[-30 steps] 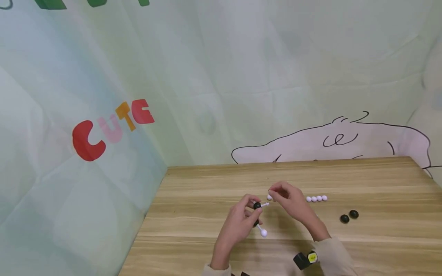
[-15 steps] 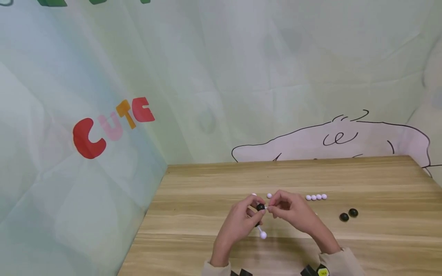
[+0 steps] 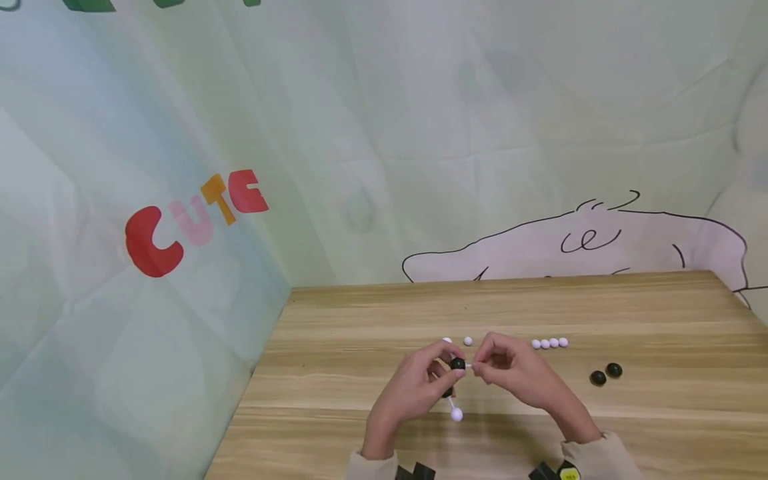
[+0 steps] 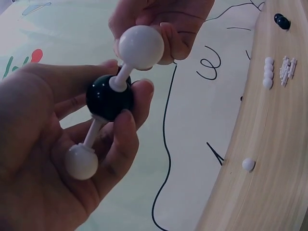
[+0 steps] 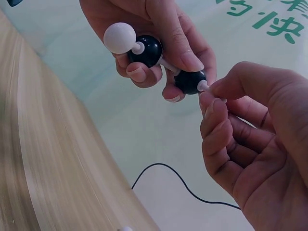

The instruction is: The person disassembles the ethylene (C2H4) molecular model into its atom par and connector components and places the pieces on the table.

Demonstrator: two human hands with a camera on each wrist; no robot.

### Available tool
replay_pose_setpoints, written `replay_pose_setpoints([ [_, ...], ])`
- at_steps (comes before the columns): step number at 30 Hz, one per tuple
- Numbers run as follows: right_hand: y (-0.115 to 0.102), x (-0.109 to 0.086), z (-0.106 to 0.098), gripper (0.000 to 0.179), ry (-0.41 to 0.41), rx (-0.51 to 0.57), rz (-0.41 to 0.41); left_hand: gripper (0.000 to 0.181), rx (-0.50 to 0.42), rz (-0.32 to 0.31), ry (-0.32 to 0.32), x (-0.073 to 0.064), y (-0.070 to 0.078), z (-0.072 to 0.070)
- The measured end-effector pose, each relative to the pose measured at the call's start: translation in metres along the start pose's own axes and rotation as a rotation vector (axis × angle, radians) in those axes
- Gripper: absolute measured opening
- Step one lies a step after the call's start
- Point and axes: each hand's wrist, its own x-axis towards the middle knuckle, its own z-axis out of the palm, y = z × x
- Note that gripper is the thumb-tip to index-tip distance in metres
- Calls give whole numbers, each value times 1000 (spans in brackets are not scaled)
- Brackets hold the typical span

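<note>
A ball-and-stick molecular model is held in my left hand (image 3: 411, 387) above the table. Two black balls show in the right wrist view, a near one (image 5: 145, 51) and an outer one (image 5: 191, 83), linked by a white stick. White balls branch off on sticks, one large in the left wrist view (image 4: 141, 47) and another lower down (image 4: 82, 161). Thumb and fingers of the left hand grip the outer black ball. From this ball juts a short white connector stick (image 5: 203, 86), its end pinched between my right hand's (image 3: 519, 373) thumb and forefinger; those fingertips hide the rest.
On the wooden table (image 3: 336, 360), a row of several white balls (image 3: 549, 343) lies beyond the right hand. Beside it is a pile of white sticks (image 4: 288, 71). One loose white ball (image 3: 468, 341) sits behind the hands, and two black balls (image 3: 606, 373) lie farther right.
My right hand has come down and left from near the loose white ball to pinch the connector stick. The left hand, with the model, has shifted slightly right.
</note>
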Motion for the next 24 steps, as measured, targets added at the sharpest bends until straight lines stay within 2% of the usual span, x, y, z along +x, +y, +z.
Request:
replay_pose_setpoints([
  [7, -1, 0, -2, 7, 1, 15, -7, 17, 12, 4, -6, 1, 4, -1],
  [15, -3, -1, -3, 7, 15, -10, -55, 18, 14, 12, -3, 1, 6, -1],
  [24, -2, -2, -4, 8, 38, -39, -91, 17, -2, -21, -5, 1, 3, -4],
])
